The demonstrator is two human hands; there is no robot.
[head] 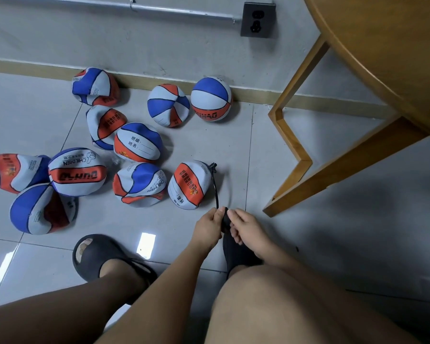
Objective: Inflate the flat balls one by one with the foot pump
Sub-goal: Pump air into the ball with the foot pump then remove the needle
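1. Left hand (207,227) and right hand (248,228): they meet low over the floor (271,150), fingers curled, pinching the black top of the foot pump (226,220) from either side. Judged purpose: to steady the pump or seat the hose joint before pumping
2. Pump body: mostly hidden under the hands and the right leg. Whether a foot rests on it cannot be told
3. Hose (216,192): runs from the pump top up to a black nozzle (212,167) at the upper edge of the nearest ball (189,184). This ball lies dented just beyond the hands, so the short hose reaches it
4. Flat balls (137,142): the rest lie in a loose group on the floor to the left, several touching, near enough to take in turn
5. Round ball (211,99): sits apart against the skirting and looks full. Judged finished and set aside
6. Black slipper (97,256) on the left foot: planted flat, well clear of the pump
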